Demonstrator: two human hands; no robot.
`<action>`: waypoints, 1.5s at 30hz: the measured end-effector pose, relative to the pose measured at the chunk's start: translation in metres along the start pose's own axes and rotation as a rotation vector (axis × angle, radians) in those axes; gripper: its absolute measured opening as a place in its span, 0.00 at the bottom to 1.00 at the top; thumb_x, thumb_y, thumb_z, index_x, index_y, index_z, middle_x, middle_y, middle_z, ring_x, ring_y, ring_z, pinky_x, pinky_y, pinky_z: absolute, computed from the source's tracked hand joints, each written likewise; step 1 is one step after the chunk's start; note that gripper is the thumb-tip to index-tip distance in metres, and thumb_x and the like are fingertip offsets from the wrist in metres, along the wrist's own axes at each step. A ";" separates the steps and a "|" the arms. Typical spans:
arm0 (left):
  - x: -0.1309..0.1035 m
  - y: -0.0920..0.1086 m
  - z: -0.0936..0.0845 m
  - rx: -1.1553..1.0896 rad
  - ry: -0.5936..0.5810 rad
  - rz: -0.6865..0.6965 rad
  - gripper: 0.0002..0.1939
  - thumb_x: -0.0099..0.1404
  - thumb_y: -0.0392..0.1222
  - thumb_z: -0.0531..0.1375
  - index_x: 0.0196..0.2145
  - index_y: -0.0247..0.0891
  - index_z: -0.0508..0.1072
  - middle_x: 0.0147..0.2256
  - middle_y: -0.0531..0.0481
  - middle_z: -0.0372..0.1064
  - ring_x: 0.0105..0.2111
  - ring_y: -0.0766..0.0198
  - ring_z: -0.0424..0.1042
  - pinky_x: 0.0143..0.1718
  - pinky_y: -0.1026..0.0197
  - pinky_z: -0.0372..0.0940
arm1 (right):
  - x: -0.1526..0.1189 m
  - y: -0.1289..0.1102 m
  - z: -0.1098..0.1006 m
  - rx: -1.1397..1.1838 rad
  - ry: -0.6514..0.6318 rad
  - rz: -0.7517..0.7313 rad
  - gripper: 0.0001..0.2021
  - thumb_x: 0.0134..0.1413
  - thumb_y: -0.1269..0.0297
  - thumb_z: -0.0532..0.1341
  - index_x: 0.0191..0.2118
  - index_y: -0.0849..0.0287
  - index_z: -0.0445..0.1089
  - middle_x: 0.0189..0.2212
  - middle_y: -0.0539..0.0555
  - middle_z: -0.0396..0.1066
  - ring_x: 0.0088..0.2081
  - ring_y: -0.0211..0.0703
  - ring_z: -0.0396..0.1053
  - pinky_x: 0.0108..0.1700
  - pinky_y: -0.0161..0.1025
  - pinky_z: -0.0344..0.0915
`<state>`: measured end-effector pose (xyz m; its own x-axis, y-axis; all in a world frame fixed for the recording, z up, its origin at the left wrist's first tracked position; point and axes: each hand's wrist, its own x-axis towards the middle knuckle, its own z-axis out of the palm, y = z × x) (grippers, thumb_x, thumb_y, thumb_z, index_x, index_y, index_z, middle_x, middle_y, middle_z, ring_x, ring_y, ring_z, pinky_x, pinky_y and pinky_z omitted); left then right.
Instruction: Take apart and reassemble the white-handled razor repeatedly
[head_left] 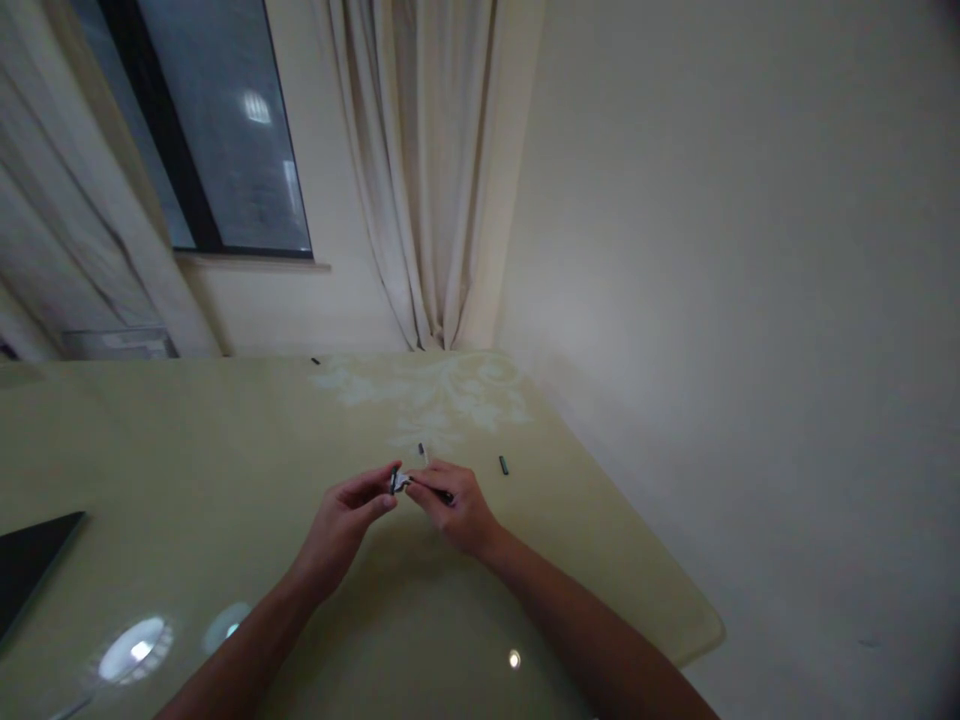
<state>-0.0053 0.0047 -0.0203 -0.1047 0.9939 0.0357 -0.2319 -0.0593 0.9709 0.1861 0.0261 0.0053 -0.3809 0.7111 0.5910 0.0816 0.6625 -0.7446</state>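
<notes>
My left hand [351, 515] pinches a small dark and silvery piece [395, 481] between thumb and fingers, above the middle of the glossy table. Close at its right, my right hand [456, 505] is closed around a thin dark tool [444, 495], whose tip points left at the silvery part. The piece is too small to identify. Just beyond the right hand lies a small dark and white stick-like item [421, 450], partly hidden by the fingers. A short dark piece [504, 465] rests on the table to the right.
The pale green table [247, 450] meets a wall on the right. Near its back edge lies a tiny dark item [316, 361]. A black flat object [34, 560] is at the left. Curtains [427, 180] and a window [225, 120] stand behind.
</notes>
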 end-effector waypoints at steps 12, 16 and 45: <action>-0.030 -0.004 0.008 0.071 0.086 -0.092 0.26 0.43 0.46 0.78 0.42 0.41 0.87 0.41 0.42 0.84 0.42 0.51 0.81 0.47 0.54 0.76 | -0.025 -0.013 0.000 -0.097 -0.012 0.004 0.15 0.72 0.60 0.59 0.51 0.58 0.82 0.30 0.54 0.73 0.31 0.40 0.67 0.35 0.36 0.64; -0.030 -0.004 0.007 0.056 0.033 -0.104 0.29 0.46 0.48 0.78 0.47 0.42 0.85 0.41 0.43 0.84 0.44 0.52 0.81 0.49 0.55 0.75 | -0.025 -0.017 -0.003 -0.089 -0.022 0.047 0.15 0.71 0.60 0.60 0.51 0.58 0.82 0.32 0.55 0.74 0.32 0.41 0.68 0.37 0.37 0.64; -0.027 0.015 -0.002 0.033 -0.311 -0.140 0.25 0.52 0.43 0.77 0.49 0.42 0.82 0.34 0.50 0.79 0.36 0.62 0.78 0.41 0.62 0.72 | -0.016 -0.001 -0.025 0.635 -0.407 0.668 0.24 0.58 0.41 0.68 0.36 0.63 0.77 0.24 0.49 0.72 0.19 0.30 0.58 0.22 0.31 0.52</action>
<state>-0.0076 -0.0232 -0.0067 0.2265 0.9735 -0.0327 -0.1913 0.0774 0.9785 0.2153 0.0203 0.0045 -0.7315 0.6781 -0.0709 -0.0669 -0.1749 -0.9823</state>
